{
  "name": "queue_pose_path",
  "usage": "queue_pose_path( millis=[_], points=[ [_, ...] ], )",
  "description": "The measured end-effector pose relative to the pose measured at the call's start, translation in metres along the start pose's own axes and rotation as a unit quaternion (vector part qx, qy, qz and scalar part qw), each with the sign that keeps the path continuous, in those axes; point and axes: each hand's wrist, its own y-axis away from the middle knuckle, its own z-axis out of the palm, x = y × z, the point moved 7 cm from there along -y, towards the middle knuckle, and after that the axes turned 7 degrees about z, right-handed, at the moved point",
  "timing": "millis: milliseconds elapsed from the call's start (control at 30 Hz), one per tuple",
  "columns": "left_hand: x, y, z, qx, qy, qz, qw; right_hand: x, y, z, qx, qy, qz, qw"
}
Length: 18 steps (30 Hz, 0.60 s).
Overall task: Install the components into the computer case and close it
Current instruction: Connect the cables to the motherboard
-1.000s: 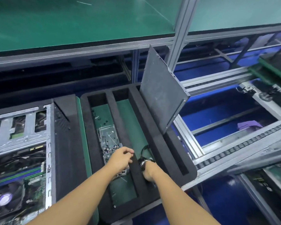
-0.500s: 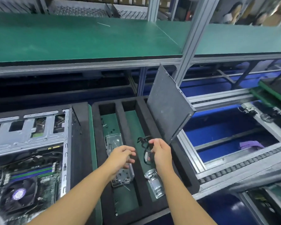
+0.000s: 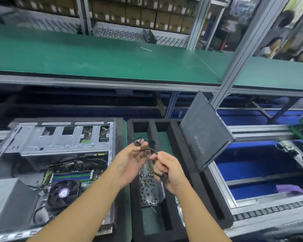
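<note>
Grey sheet-metal computer case (image 3: 59,154) is lying open at left, its fan and green board showing. Left hand (image 3: 128,165) fingers are pinching one plug of a thin black looped cable (image 3: 148,154), held above a black foam tray (image 3: 175,135). Right hand (image 3: 170,170) fingers are curling round the other plug. Flat dark perforated side panel (image 3: 203,135) is leaning at right.

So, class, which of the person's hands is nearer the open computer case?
Left. The left hand hovers just right of the computer case; the right hand is farther right, over the foam tray.
</note>
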Motion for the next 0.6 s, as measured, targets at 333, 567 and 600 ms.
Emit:
queue_pose_path(
  millis=[333, 567, 600],
  points=[
    [0.068, 0.042, -0.042, -0.027, -0.08, 0.053, 0.995, 0.033, -0.011, 0.085, -0.111, 0.16, 0.094, 0.976],
    [0.106, 0.069, -0.068, -0.056, -0.275, 0.074, 0.957, 0.034, -0.029, 0.133, -0.018, 0.089, 0.094, 0.991],
    [0.109, 0.072, -0.07, -0.072, -0.296, 0.075, 0.95, 0.028, -0.032, 0.137, -0.016, 0.05, 0.088, 0.995]
  ],
)
